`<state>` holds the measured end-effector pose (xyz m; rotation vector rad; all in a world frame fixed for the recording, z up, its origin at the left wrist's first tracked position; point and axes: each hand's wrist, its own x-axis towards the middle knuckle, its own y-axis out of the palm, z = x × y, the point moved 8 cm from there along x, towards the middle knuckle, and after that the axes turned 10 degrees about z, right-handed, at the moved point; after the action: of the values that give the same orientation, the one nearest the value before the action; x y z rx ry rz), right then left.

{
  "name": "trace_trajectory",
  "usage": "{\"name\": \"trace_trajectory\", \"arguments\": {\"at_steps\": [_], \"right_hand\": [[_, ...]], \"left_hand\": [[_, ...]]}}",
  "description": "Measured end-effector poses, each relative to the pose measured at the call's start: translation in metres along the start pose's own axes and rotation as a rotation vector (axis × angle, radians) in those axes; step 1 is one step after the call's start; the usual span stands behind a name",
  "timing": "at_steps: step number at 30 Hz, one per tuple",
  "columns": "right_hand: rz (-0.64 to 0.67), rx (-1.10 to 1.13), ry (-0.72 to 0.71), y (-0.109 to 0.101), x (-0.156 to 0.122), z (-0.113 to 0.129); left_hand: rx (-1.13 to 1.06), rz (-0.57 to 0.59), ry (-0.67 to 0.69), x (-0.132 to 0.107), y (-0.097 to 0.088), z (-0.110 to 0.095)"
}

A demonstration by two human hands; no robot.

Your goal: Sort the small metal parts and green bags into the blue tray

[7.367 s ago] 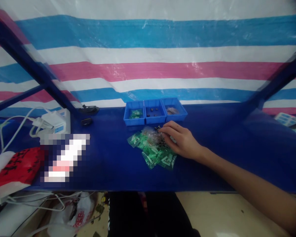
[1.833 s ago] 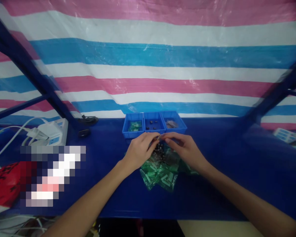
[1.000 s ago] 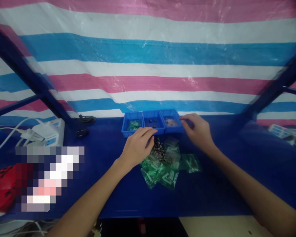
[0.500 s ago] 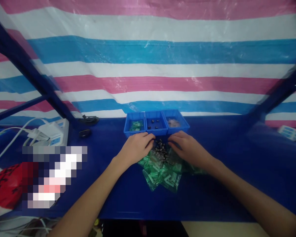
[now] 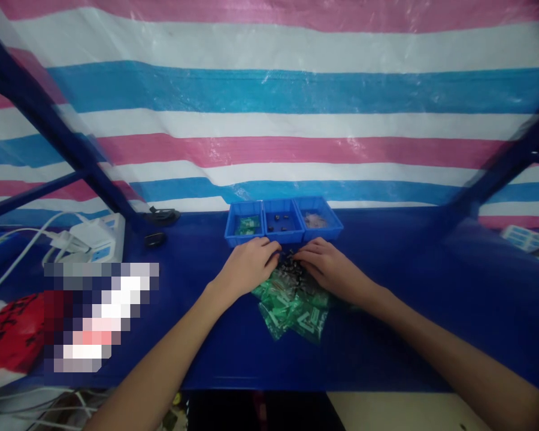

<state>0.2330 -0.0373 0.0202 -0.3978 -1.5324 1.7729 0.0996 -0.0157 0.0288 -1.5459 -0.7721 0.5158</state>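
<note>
A blue tabletop (image 5: 431,263) is spreading beneath both hands, and beyond them a plastic sheet (image 5: 269,90) striped blue, white and pink is hanging as a backdrop. A white power strip (image 5: 117,230) is lying well to the left of the left hand (image 5: 248,266). Just beyond the hands, three joined blue bins (image 5: 282,235) are standing in a row. Green plastic packets (image 5: 291,317) and small dark parts (image 5: 291,270) are lying piled between and nearer than the hands. The left hand is curling beside the pile; whether it is gripping anything, I cannot tell. Compared with half a second ago, the right hand (image 5: 327,263) is reaching further left, its bent fingers over the dark parts, their grip unclear.
</note>
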Motion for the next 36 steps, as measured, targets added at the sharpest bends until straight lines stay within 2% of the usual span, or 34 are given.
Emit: {"name": "trace_trajectory", "arguments": {"at_steps": [16, 23, 30, 36], "right_hand": [[-0.057, 0.029, 0.051, 0.003, 0.003, -0.004], [-0.134, 0.065, 0.04, -0.003, 0.0, -0.003], [-0.306, 0.277, 0.167, -0.023, -0.007, -0.007], [-0.269, 0.548, 0.287, -0.016, -0.007, -0.014]], "left_hand": [[0.01, -0.053, 0.012, 0.0, -0.001, -0.002], [0.023, -0.061, 0.019, 0.0, -0.002, -0.003], [0.003, -0.074, 0.131, -0.002, -0.003, -0.013], [-0.015, -0.13, 0.213, -0.003, -0.007, -0.025]]}}
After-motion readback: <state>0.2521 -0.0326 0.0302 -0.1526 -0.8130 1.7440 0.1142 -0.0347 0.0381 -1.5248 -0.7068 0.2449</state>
